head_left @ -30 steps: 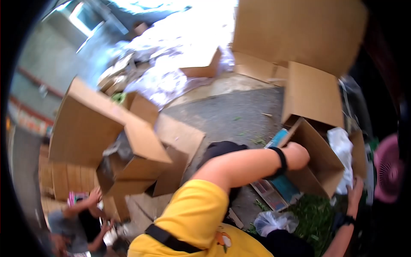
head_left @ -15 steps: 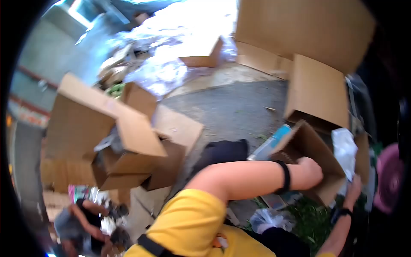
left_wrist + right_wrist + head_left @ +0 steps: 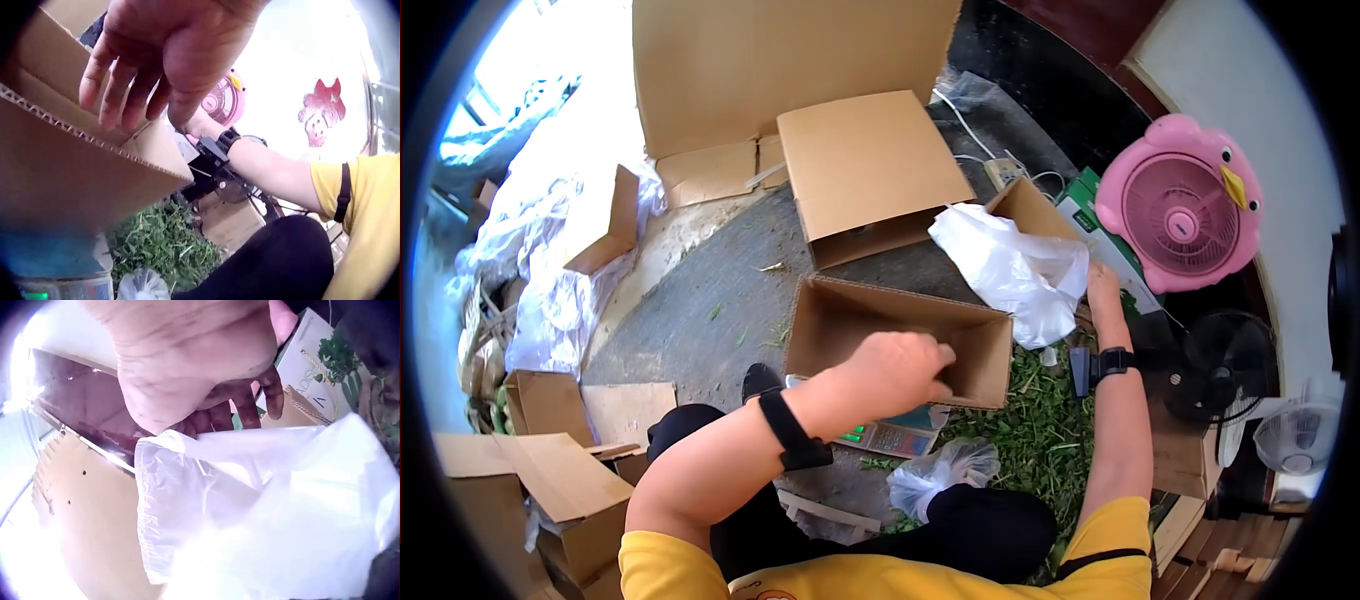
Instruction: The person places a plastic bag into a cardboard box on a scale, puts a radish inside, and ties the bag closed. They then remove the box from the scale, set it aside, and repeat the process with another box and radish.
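Note:
An open-topped cardboard box (image 3: pixel 910 303) stands in front of the person, with a scale (image 3: pixel 900 441) partly beneath it. Over its near side is the left hand (image 3: pixel 875 375), nothing visible in its grip. In the left wrist view the fingers of the left hand (image 3: pixel 169 59) hang loosely by the box (image 3: pixel 81 169). To the right, the right hand (image 3: pixel 1104 292) is at the edge of a white plastic bag (image 3: pixel 1012 265). Seen from the right wrist, the right hand (image 3: pixel 206 369) grips the bag (image 3: pixel 275 512) with bent fingers, the thumb hidden.
Cut greens (image 3: pixel 1040 430) cover the floor right of the box. Beyond it lies another cardboard box (image 3: pixel 875 160). A pink fan (image 3: pixel 1182 215) and a black fan (image 3: pixel 1225 365) stand at the right. A clear bag (image 3: pixel 945 470) lies near the person's knee.
The head view has swung to the right. The left hand has lifted from the box's interior and side. The white bag now spreads left of the right hand, toward the box.

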### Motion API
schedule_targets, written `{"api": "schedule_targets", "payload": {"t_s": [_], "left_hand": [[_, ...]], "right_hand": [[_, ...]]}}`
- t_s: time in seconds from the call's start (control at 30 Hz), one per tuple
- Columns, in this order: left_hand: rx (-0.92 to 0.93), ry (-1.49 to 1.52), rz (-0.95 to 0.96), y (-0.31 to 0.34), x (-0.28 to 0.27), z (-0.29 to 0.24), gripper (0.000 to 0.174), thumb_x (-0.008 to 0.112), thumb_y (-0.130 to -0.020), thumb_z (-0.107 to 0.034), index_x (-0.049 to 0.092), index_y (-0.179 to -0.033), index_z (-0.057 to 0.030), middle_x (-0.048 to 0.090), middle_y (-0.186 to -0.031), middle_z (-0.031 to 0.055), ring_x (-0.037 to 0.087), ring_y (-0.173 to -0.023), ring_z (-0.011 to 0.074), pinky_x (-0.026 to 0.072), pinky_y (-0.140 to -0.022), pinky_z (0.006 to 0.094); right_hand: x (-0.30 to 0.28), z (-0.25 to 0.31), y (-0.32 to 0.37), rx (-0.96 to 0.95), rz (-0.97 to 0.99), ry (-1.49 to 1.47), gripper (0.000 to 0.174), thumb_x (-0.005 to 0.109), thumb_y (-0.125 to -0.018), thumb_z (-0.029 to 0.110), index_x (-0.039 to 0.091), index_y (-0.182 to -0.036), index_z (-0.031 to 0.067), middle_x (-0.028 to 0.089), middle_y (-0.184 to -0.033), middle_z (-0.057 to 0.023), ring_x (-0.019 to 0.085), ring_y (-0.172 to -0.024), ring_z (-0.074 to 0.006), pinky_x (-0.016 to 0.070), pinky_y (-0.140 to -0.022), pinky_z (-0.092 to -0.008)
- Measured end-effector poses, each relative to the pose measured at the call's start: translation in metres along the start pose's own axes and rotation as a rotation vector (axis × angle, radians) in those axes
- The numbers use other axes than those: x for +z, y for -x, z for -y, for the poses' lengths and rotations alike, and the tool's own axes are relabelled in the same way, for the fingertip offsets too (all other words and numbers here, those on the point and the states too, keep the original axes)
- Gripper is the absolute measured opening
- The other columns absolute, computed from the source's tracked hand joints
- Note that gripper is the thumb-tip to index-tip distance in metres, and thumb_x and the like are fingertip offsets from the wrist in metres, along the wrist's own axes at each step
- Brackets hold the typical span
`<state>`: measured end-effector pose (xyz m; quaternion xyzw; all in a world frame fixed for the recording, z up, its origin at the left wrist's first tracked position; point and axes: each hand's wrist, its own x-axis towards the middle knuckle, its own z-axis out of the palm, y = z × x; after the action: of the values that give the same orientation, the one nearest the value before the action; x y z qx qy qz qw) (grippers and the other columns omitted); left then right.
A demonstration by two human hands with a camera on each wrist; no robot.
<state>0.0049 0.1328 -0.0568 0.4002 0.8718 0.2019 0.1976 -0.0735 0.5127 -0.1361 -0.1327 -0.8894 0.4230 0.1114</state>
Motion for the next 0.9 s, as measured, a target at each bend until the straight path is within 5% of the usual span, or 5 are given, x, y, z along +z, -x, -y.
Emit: {"api": "schedule_targets", "payload": {"t_s": [0.47,0.5,0.6,0.73,0.9], "left_hand": [[0.13,0.3,-0.696,-0.183,-0.062,-0.011,0.078,0.071,-0.065,-0.007,0.034,-0.134,-0.0117,0.038,-0.133,0.0211,0.062,-0.077,0.0285,0.0497,-0.077,0.0348],[0.221,0.281,-0.71,-0.19,-0.067,-0.008,0.062,0.068,-0.066,-0.009,0.046,-0.124,-0.0089,0.046,-0.126,0.0223,0.054,-0.101,0.0385,0.0469,-0.084,0.0405],[0.08,0.224,-0.55,-0.197,-0.077,0.004,0.032,0.061,-0.071,-0.003,0.062,-0.103,-0.005,0.063,-0.099,0.0146,0.063,-0.078,0.0285,0.0498,-0.073,0.0333],[0.27,0.201,-0.683,-0.18,-0.093,0.0,0.02,0.055,-0.074,0.0,0.065,-0.091,-0.0033,0.064,-0.083,0.0125,0.062,-0.076,0.0276,0.0489,-0.068,0.0317],[0.482,0.048,-0.453,-0.17,-0.098,-0.017,0.022,0.053,-0.069,0.005,0.063,-0.088,-0.0019,0.061,-0.094,0.0114,0.059,-0.083,0.0325,0.0487,-0.073,0.0357]], "right_hand": [[-0.021,0.122,0.021,0.11,0.191,-0.611,0.021,0.056,-0.087,0.018,0.066,-0.095,0.0017,0.064,-0.084,-0.0032,0.057,-0.074,-0.0108,0.0461,-0.07,-0.0237],[-0.02,0.113,0.019,0.025,0.316,-0.64,0.022,0.053,-0.089,0.019,0.065,-0.098,0.0026,0.063,-0.088,-0.0027,0.057,-0.078,-0.0105,0.0459,-0.072,-0.0238],[-0.015,0.105,0.014,0.086,0.244,-0.811,0.024,0.053,-0.089,0.02,0.062,-0.104,0.0035,0.062,-0.092,-0.003,0.055,-0.082,-0.0099,0.0453,-0.076,-0.0246],[0.049,-0.011,-0.028,-0.095,0.221,-0.176,0.039,0.058,-0.083,0.029,0.055,-0.114,0.0034,0.06,-0.109,-0.0143,0.055,-0.104,-0.0272,0.0418,-0.09,-0.0343],[0.141,-0.11,-0.07,0.116,0.349,-0.222,0.039,0.053,-0.082,0.025,0.055,-0.113,0.0007,0.057,-0.111,-0.0215,0.054,-0.105,-0.0341,0.0428,-0.089,-0.0376]]}}
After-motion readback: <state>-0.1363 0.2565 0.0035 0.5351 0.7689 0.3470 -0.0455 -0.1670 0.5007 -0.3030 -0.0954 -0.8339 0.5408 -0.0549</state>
